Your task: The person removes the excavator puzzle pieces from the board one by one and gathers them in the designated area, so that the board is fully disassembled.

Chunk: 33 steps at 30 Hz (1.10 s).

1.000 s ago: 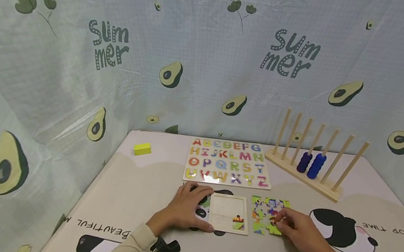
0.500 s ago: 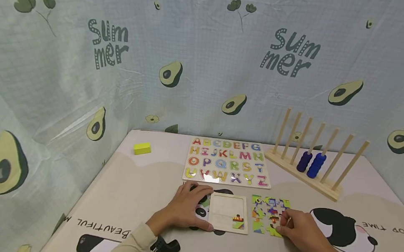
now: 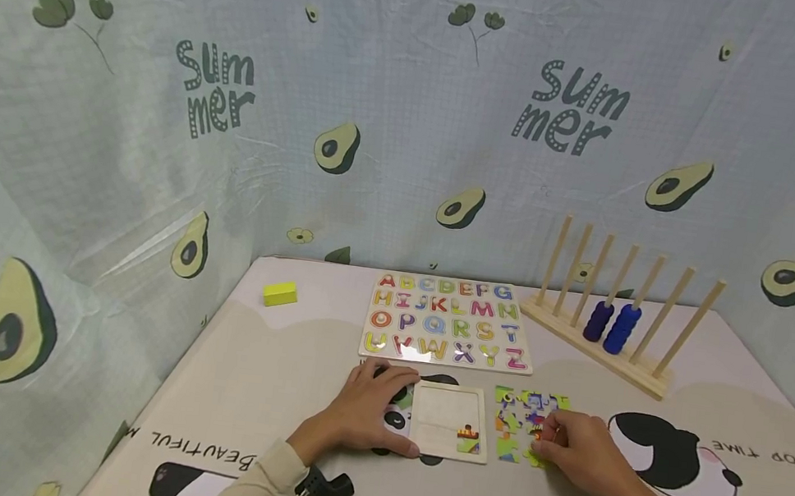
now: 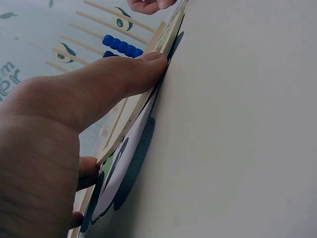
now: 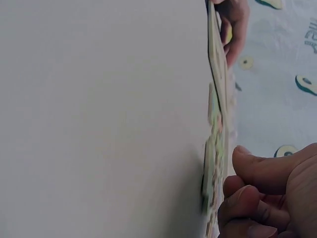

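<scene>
My left hand holds a square wooden puzzle tray by its left side. In the left wrist view, the thumb lies along the tray's near edge, with fingertips at another edge. Jigsaw pieces printed with a small orange and red picture sit in the tray's lower right corner. Loose colourful jigsaw pieces lie in a cluster right of it. Above that cluster's right side is my right hand, thumb and fingers bent close to the pieces. Whether a piece is between its fingertips is hidden.
Behind the tray lies an alphabet board. A wooden peg rack with dark blue and blue beads stands at the back right. A yellow block is at the back left. A printed cloth covers the table.
My right hand shifted slightly right over the loose pieces, then came back left. The left hand and the tray have stayed in place.
</scene>
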Each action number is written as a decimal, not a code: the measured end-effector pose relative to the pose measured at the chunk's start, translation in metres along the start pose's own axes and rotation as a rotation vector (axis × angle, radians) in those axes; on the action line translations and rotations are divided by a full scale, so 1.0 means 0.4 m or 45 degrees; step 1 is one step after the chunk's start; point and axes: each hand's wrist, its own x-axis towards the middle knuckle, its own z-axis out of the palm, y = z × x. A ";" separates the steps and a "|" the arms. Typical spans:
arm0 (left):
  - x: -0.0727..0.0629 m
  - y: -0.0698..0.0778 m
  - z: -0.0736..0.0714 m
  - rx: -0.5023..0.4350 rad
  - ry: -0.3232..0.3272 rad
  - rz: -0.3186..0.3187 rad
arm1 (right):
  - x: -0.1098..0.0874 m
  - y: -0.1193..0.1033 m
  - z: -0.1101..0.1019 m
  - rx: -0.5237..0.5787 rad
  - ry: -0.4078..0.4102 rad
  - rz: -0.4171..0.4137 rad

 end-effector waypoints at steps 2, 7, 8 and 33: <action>0.000 0.000 0.000 -0.001 0.004 0.002 | 0.006 -0.017 0.005 0.020 0.001 -0.010; 0.001 -0.001 0.001 -0.006 0.007 0.001 | 0.025 -0.062 0.019 0.062 -0.013 -0.042; 0.001 -0.002 0.001 -0.004 0.006 0.001 | 0.029 -0.071 0.022 0.070 -0.019 -0.044; -0.001 0.000 0.001 0.001 -0.003 -0.006 | 0.074 -0.201 0.112 0.040 -0.183 0.017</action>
